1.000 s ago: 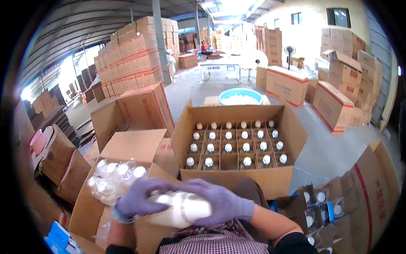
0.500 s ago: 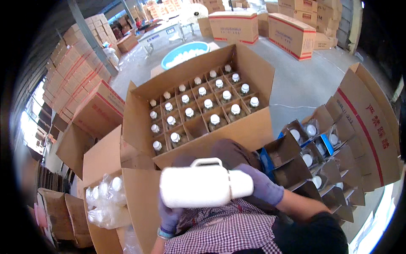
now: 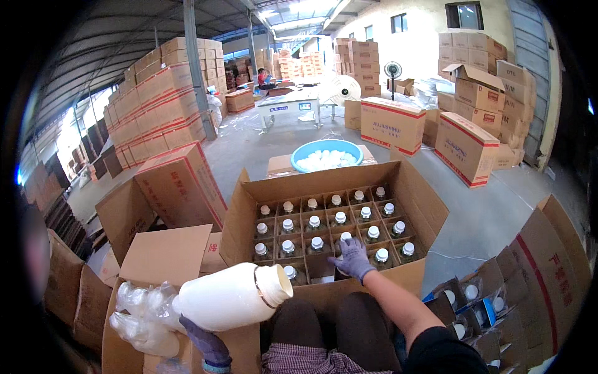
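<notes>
My left hand (image 3: 208, 348), in a purple-grey glove, holds a large white jug (image 3: 227, 296) from below. The jug lies tilted on its side, its pale, wide mouth toward the right. Over the front row of a divided carton (image 3: 430, 215) is my right hand (image 3: 353, 259), gloved alike. Its fingers curl downward, hiding whatever is beneath them. Clear bottles with white caps (image 3: 316, 243) stand upright in the compartments. Directly left of my right hand, an empty compartment (image 3: 321, 269) shows in the front row.
Plastic-wrapped white items (image 3: 146, 321) fill an open carton at left. Another divided carton (image 3: 542, 268) stands at right with capped containers. Beyond the bottles, a blue basin (image 3: 298, 156) holds small white pieces. Stacked boxes (image 3: 156, 103), a white table (image 3: 289, 106) and a fan (image 3: 392, 70) stand farther back.
My right hand has left the jug's neck and moved forward into the bottle carton. The jug has shifted left in my left hand, and its open mouth now shows. The view has tipped upward.
</notes>
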Demonstrator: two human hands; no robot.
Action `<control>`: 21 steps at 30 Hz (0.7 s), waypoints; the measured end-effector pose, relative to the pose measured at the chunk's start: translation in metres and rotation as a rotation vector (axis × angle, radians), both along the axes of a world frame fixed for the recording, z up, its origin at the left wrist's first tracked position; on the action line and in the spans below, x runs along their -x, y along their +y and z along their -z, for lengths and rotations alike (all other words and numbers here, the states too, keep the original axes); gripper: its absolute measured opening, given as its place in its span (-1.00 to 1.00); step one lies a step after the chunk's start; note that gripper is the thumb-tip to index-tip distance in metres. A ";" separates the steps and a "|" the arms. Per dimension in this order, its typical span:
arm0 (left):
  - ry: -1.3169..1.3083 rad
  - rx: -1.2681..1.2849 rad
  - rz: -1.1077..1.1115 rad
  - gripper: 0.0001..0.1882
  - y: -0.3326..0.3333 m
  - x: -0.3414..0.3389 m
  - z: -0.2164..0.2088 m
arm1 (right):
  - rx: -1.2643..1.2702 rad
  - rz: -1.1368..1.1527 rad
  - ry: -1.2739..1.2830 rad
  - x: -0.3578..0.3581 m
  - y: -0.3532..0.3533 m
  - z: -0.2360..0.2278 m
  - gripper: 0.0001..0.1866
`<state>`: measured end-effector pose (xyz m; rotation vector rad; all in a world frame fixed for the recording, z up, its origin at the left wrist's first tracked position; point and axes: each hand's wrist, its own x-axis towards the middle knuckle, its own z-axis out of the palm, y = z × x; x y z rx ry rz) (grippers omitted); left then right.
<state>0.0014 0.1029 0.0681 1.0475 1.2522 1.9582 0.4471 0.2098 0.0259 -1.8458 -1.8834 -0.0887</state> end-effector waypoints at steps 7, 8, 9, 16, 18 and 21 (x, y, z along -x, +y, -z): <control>0.477 -0.167 0.141 -0.26 -0.043 -0.047 -0.012 | 0.906 -0.352 1.593 0.084 -0.144 -0.101 -0.34; 0.384 -0.146 0.201 -0.28 -0.045 -0.047 -0.002 | 0.885 -0.376 1.447 0.082 -0.155 -0.122 -0.38; 0.416 -0.052 0.254 -0.27 -0.046 -0.051 -0.004 | 0.740 -0.520 1.188 0.072 -0.161 -0.121 -0.38; 0.289 0.106 0.477 -0.26 -0.047 -0.066 -0.046 | -0.100 -0.846 0.537 0.067 -0.207 -0.156 -0.06; 0.455 -0.010 0.296 -0.26 -0.060 -0.074 -0.040 | 0.324 -0.575 1.150 0.074 -0.221 -0.136 -0.10; 0.677 -0.132 0.318 -0.30 -0.078 -0.091 -0.034 | 1.024 -0.289 1.727 0.051 -0.235 -0.091 -0.15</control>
